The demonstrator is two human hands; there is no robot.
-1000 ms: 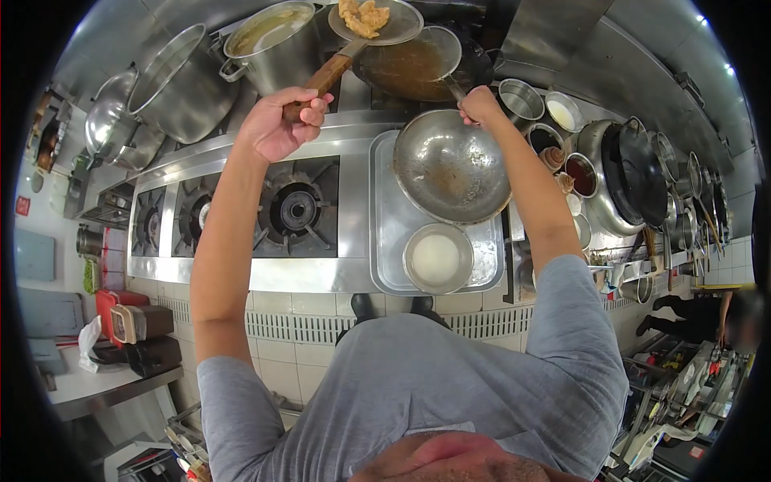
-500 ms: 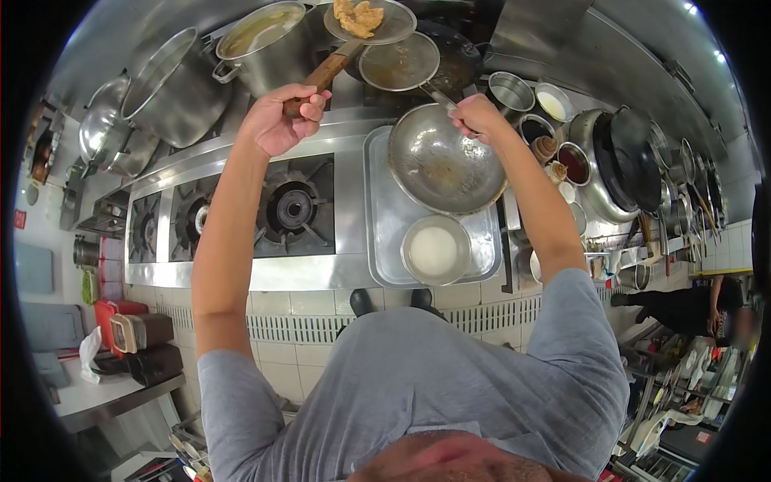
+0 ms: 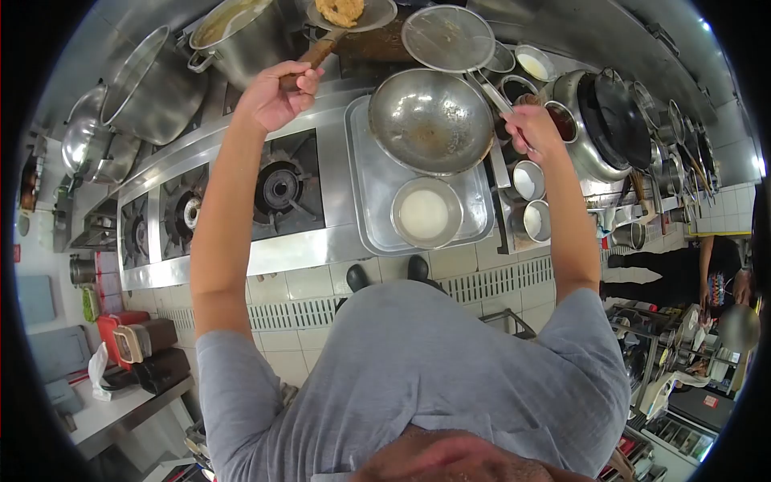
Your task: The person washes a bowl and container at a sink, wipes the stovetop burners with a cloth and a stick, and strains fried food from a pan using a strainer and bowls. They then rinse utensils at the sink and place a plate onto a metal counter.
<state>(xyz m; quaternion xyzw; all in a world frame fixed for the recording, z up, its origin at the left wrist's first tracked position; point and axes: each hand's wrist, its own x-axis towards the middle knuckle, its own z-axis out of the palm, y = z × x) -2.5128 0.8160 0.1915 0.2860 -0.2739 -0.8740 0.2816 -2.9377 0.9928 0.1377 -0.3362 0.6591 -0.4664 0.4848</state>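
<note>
Wrapped round the wooden handle of a skimmer (image 3: 377, 14) is my left hand (image 3: 281, 95). Fried food (image 3: 340, 11) lies on that skimmer, at the top edge of the view. My right hand (image 3: 536, 131) grips the metal handle of a round mesh strainer (image 3: 448, 38), which holds no food. Below the strainer, a steel wok (image 3: 431, 122) rests on a metal tray (image 3: 365, 205). A bowl of white contents (image 3: 424, 214) stands on the tray, nearer my body.
Gas burners (image 3: 281, 188) lie left of the tray. Large pots (image 3: 241, 40) stand at the back left. Sauce containers (image 3: 560, 120) and stacked dark woks (image 3: 622, 120) are at the right. A co-worker (image 3: 675, 273) is at the far right.
My right hand has moved right with the strainer, away from the dark wok and the skimmer. The view has shifted, and the co-worker shows more fully.
</note>
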